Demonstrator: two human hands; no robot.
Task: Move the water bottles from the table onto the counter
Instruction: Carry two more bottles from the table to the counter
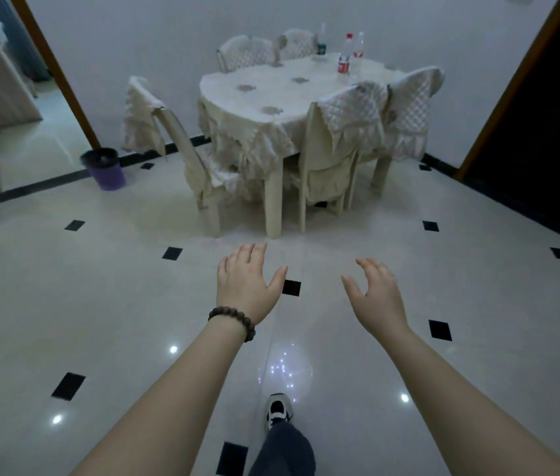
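Both arms are stretched forward over the tiled floor (99,304), the left hand (247,283) and right hand (374,293) spread and empty. Three water bottles (343,60) are seen well beyond them, upright on the far side of the table (271,94).

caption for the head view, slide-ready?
Both hands, left and right, open and empty, with three water bottles standing on the far table.
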